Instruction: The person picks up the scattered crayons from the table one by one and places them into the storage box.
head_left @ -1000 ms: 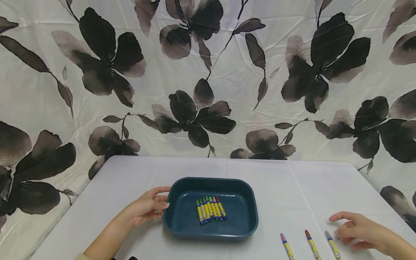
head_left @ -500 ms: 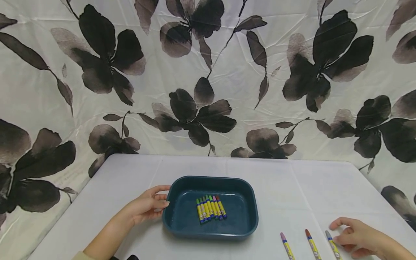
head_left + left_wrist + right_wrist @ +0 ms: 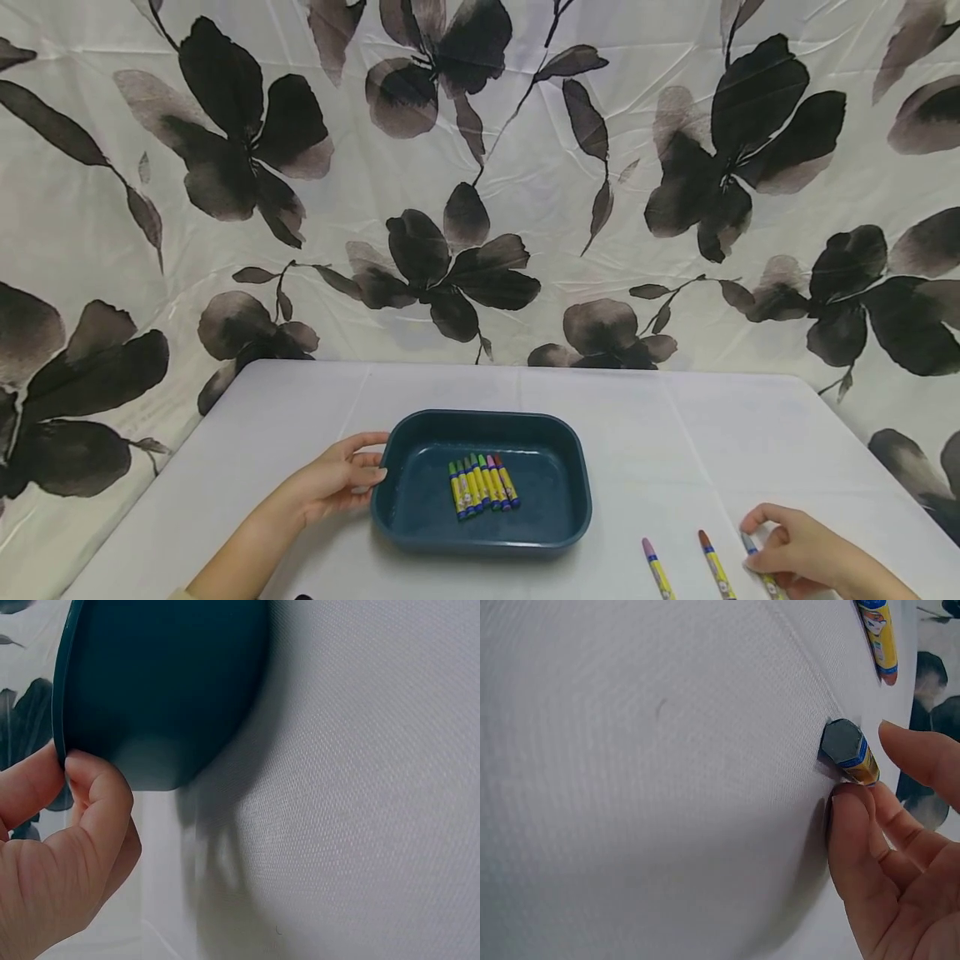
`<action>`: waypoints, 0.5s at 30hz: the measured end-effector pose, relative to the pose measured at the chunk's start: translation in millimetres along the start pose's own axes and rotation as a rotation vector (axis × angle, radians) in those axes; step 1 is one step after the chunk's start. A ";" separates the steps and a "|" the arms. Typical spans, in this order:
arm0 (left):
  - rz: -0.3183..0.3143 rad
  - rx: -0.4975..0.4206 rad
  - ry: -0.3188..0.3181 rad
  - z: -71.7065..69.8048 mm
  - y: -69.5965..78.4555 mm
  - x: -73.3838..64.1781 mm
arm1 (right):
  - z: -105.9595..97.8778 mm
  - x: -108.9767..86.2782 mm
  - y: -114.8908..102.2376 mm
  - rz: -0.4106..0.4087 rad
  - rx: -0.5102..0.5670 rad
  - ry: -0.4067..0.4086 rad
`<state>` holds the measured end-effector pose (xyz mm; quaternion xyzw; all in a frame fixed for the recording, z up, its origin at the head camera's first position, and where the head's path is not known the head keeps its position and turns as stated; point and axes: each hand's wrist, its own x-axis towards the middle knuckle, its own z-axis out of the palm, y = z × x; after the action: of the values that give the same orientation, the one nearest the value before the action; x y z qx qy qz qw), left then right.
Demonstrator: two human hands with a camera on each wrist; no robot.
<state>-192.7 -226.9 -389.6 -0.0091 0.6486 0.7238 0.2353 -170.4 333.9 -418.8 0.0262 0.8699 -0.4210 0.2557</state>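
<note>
My left hand [image 3: 330, 483] grips the rim of a dark teal tray [image 3: 480, 542] at its left side. In the left wrist view its thumb and fingers pinch that rim. Several crayons [image 3: 483, 486] in yellow wrappers lie side by side in the tray. At the lower right, the fingers of my right hand [image 3: 813, 546] curl around a grey crayon [image 3: 842, 742] low over the table. The thumb lies right at it in the right wrist view, while the index finger [image 3: 922, 761] stands apart from it. Part of the crayon is hidden by the fingers.
A brown crayon [image 3: 717, 567] lies left of the right hand, with a pinkish-purple crayon [image 3: 657, 569] farther left. White cloth covers the table [image 3: 637, 433]. Behind its far edge hangs a white curtain [image 3: 562, 183] with dark flowers.
My right hand has come down and left onto the grey crayon, its fingers curling around it. The left hand keeps holding the tray, which stays in place. The head view shifts slightly.
</note>
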 end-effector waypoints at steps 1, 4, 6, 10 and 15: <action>-0.001 -0.001 0.001 0.0 -0.1 -0.3 | 1.4 0.9 -0.2 0.006 -0.018 0.016; 0.001 -0.006 0.003 -0.1 -0.2 -0.5 | 4.8 3.0 -1.3 0.023 -0.054 0.056; 0.002 -0.006 0.007 0.1 0.2 -0.8 | 7.5 4.5 -3.0 0.042 -0.068 0.087; 0.002 -0.008 0.011 0.1 1.1 -1.6 | 12.4 7.6 -8.4 0.080 -0.086 0.144; -0.003 -0.013 0.008 0.1 1.1 -1.7 | 8.1 7.7 -13.1 0.024 -0.038 0.047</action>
<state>-191.5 -227.4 -388.1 -0.0143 0.6448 0.7276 0.2337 -177.1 318.0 -417.1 0.0416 0.8830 -0.4007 0.2409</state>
